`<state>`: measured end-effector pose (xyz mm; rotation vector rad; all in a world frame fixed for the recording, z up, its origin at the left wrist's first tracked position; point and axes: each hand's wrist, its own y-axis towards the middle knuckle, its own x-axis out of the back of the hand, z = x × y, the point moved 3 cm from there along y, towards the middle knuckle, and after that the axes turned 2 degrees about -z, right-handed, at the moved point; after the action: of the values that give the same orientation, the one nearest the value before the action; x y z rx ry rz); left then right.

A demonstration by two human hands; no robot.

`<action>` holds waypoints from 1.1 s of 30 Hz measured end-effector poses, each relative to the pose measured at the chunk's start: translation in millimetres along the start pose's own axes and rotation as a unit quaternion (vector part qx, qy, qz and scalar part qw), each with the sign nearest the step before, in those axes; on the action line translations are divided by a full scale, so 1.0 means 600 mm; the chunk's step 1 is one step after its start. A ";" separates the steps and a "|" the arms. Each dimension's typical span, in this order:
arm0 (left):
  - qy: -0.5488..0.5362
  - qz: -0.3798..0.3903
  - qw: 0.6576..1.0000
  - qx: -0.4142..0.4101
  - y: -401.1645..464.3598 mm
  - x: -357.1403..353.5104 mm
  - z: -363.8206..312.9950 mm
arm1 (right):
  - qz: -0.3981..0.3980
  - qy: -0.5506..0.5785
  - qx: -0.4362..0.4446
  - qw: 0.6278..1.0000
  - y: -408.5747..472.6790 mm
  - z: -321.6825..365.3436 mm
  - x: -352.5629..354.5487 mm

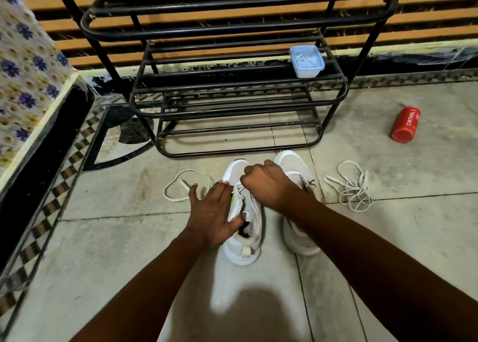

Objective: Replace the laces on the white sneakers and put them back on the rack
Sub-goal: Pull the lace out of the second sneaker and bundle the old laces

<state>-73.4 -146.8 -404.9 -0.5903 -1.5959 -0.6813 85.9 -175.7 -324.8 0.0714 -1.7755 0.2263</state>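
Observation:
Two white sneakers stand side by side on the floor in front of the black metal rack (232,103). My left hand (214,212) lies flat with straight fingers on the left sneaker (248,248), over its side and collar. My right hand (266,184) is curled above that sneaker's eyelets and pinches its white lace (239,186). The right sneaker (297,168) sits partly hidden under my right wrist. One loose white lace (181,186) lies left of the shoes, and a tangled white lace (351,186) lies to their right.
A light blue plastic box (306,61) sits on a middle shelf of the rack. A red bottle (405,124) lies on the floor at the right. A patterned ledge (25,83) runs along the left side. The floor is grey stone tile.

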 end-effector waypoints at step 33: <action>-0.066 -0.001 0.998 -0.016 0.004 -0.003 0.002 | -0.288 0.193 -0.008 0.938 -0.021 -0.060 0.021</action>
<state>-72.4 -144.2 -406.8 -0.6693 -1.7113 -0.6830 119.9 -180.1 -303.8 0.4955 -1.2986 -0.1901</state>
